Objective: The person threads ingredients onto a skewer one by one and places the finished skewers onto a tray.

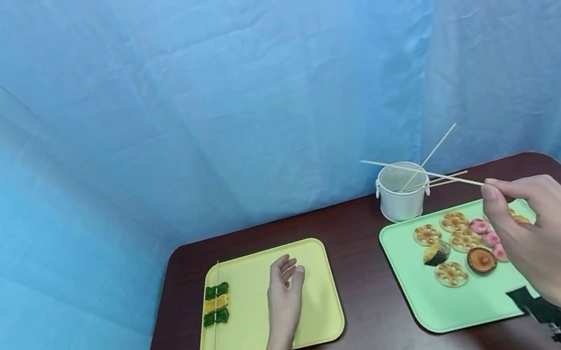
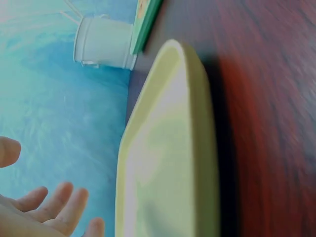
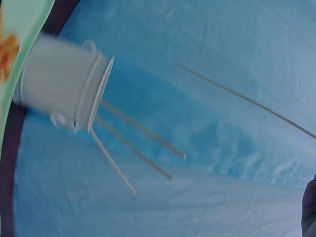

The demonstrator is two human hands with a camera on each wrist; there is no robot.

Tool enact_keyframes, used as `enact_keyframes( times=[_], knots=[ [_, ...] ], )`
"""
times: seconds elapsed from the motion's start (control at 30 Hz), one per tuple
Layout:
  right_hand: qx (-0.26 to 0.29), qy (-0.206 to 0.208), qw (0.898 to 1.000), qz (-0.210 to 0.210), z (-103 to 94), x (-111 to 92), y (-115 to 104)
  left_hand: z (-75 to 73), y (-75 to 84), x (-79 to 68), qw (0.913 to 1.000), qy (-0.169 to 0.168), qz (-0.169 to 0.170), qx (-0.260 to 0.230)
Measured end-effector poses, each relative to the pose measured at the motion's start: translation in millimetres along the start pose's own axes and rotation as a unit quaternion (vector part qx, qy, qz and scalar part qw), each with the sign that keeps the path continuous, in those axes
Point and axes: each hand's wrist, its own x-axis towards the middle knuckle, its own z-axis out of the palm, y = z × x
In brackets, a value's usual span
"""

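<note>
Between thumb and index finger, my right hand (image 1: 543,230) pinches one end of a thin wooden skewer (image 1: 448,176), raised over the green tray (image 1: 419,306). Its other end points left, passing in front of the white bucket (image 1: 402,204) in the head view; it carries no pieces. My left hand (image 1: 284,304) hovers above the yellow tray (image 1: 318,317), fingers loosely bent, holding nothing. At that tray's left side lies a loaded skewer (image 1: 215,303) with two green pieces and a yellow one between them.
Lotus root slices (image 1: 451,274), a brown mushroom cap (image 1: 481,260), a dark-rinded wedge (image 1: 436,253) and pink pieces (image 1: 490,239) lie on the green tray, partly hidden by my right hand. Three skewers (image 3: 133,145) lean out of the bucket. Blue cloth (image 1: 266,90) hangs behind the table.
</note>
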Motion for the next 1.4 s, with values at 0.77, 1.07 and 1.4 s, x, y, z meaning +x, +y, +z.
enact_keyframes(
  times=[0.77,1.07,1.4],
  knots=[
    [0.187,-0.163,0.824,0.508,29.8,-91.7,-17.5,55.6,45.3,-13.7,0.9498,-0.127,0.016,-0.285],
    [0.253,-0.136,0.757,0.587,33.2,-110.5,-15.1,64.1,44.9,-10.6,0.9432,-0.093,0.046,-0.316],
    [0.231,-0.203,0.736,0.603,32.8,-117.4,-8.0,68.1,50.2,-7.3,0.9401,-0.071,0.046,-0.33]
  ],
)
